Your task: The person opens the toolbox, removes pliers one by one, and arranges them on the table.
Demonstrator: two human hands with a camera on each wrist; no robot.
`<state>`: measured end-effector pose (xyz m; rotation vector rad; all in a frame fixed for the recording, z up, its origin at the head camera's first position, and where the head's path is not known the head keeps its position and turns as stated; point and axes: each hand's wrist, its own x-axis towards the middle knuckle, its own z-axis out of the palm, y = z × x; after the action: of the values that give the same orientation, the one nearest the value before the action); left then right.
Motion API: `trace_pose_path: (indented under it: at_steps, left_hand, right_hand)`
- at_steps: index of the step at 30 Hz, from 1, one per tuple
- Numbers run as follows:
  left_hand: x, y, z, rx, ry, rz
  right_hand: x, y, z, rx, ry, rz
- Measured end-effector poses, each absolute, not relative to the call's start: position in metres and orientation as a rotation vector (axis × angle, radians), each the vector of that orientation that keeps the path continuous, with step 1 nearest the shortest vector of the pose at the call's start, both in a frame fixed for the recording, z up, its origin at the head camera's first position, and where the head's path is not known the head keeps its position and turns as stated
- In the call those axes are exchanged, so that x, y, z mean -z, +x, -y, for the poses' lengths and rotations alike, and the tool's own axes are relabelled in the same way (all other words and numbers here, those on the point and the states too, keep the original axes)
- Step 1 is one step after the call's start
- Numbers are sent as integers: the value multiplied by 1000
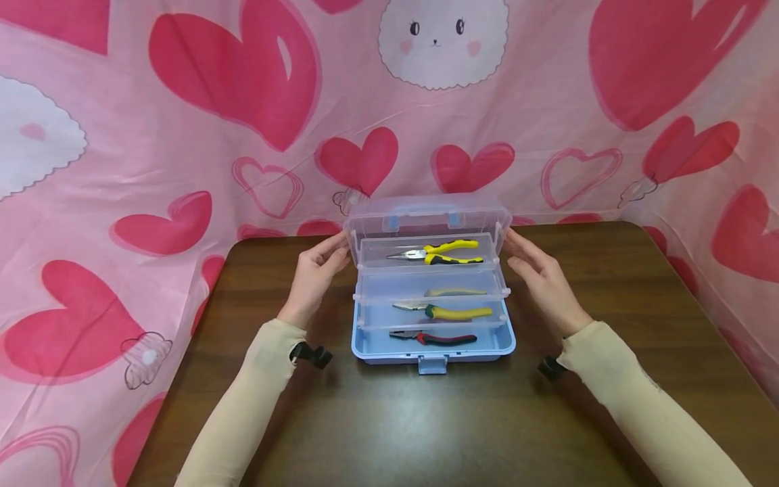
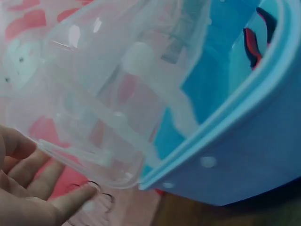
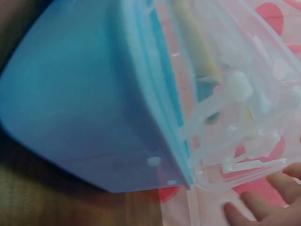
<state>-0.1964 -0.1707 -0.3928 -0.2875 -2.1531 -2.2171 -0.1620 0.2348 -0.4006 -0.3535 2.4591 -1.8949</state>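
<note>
Toolbox (image 1: 389,356) on the table (image 1: 377,433), clear lid (image 1: 420,203) raised at 12 o'clock, latch (image 1: 433,366) at 6. The left hand (image 1: 312,281) lies toward 10 o'clock, the right hand (image 1: 546,283) toward 2, both beside the lid's ends. Each grip is loose, fingers extended and thumb apart, clasping nothing; whether the fingertips touch the lid cannot be told. Yellow-and-black pliers (image 1: 453,245) occupy the upper tray (image 1: 374,256), yellow-and-green pliers (image 1: 460,314) the lower tray (image 1: 374,319); red-and-black pliers (image 1: 447,339) rest in the base, jaws toward 9 o'clock.
</note>
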Motion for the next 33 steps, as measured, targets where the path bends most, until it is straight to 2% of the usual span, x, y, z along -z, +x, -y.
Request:
trace_pose_path:
  at_steps: [7,20,33]
  left_hand:
    - [408,-203,169,2346,-322,2135]
    - [419,-216,164,2127,-451,2351]
    - [438,-223,170,2288,-447,2326]
  right_hand:
    - [409,-171,-236,1934,-366,-2305]
    - [420,-181,-238,1836,-173,-2254]
    - [436,-186,-233,1744,-257,-2264]
